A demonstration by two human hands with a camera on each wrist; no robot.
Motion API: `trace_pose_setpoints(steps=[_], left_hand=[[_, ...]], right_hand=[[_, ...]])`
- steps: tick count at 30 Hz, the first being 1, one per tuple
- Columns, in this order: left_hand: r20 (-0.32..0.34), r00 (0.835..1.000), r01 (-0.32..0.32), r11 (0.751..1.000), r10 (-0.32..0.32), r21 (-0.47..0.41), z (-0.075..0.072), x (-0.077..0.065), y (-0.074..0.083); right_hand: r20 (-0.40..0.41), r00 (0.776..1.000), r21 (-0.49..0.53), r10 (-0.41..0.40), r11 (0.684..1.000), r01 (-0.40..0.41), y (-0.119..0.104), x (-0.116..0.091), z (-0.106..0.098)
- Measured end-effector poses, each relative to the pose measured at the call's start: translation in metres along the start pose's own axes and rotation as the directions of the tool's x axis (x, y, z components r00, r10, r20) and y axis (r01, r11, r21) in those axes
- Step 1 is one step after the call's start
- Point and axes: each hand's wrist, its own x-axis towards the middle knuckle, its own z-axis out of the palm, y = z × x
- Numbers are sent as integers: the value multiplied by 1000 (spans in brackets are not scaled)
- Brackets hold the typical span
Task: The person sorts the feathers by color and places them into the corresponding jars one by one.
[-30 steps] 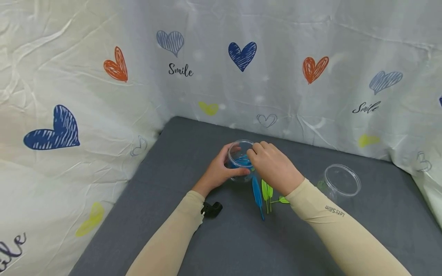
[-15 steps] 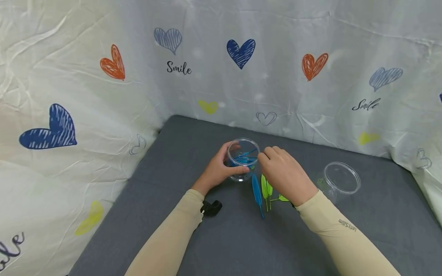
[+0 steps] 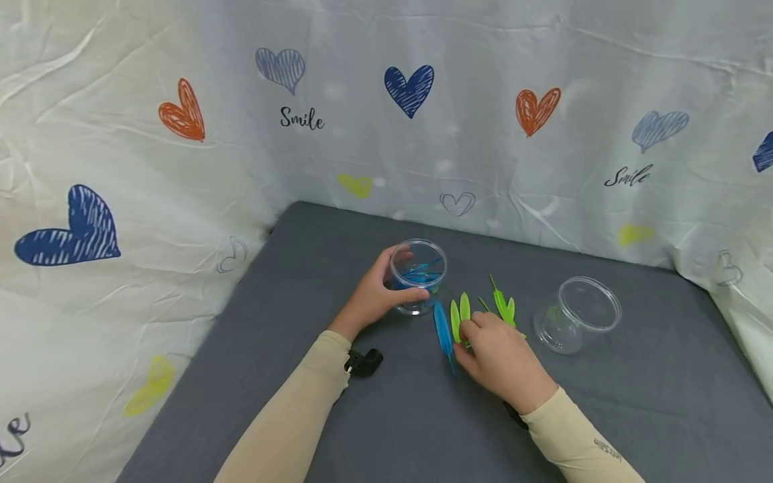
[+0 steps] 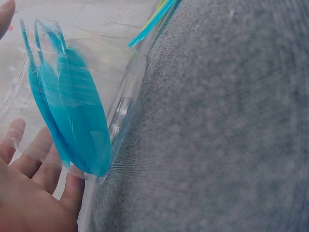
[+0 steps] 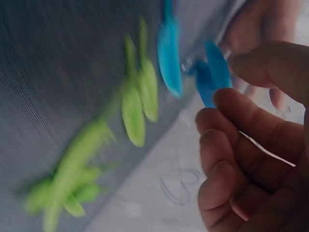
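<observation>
My left hand point(image 3: 376, 299) grips a small clear jar point(image 3: 418, 274) standing on the grey table; several blue feathers point(image 4: 72, 121) lie inside it, and my fingers point(image 4: 29, 188) show through its wall. My right hand point(image 3: 495, 359) hovers low over the table just right of the jar, fingers loosely curled and holding nothing point(image 5: 241, 159). Its fingertips are at a loose blue feather point(image 3: 443, 329) and a pair of green feathers point(image 3: 459, 312). More green feathers point(image 3: 503, 306) lie just beyond the hand. The right wrist view is blurred by motion.
A second clear jar point(image 3: 576, 315) stands to the right with a bit of green inside. A small black clip point(image 3: 362, 362) lies by my left wrist. A heart-printed white cloth point(image 3: 181, 168) walls the table at the back and left.
My right hand has pulled back from the jar's mouth and dropped to the loose feathers on the table. The left hand still holds the jar. More green feathers are uncovered.
</observation>
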Motion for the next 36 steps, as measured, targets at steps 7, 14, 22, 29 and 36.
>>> trace_pose_setpoints(steps=[7, 14, 22, 29, 36], left_hand=[[-1, 1000, 16, 1000, -16, 18, 1, -1, 1], [0, 1000, 5, 1000, -5, 15, 1, 0, 2], [-3, 1000, 21, 1000, -21, 9, 0, -1, 2], [-1, 1000, 16, 1000, -16, -1, -1, -1, 3], [-1, 1000, 12, 1000, -12, 11, 0, 0, 3]], right_hand=[[119, 988, 42, 103, 993, -109, -11, -17, 17], [160, 975, 62, 153, 984, -165, -14, -24, 23], [147, 978, 62, 148, 985, -159, -18, -27, 27], [135, 978, 40, 157, 986, -164, -21, -27, 28], [122, 979, 44, 165, 984, -172, -22, -28, 28]])
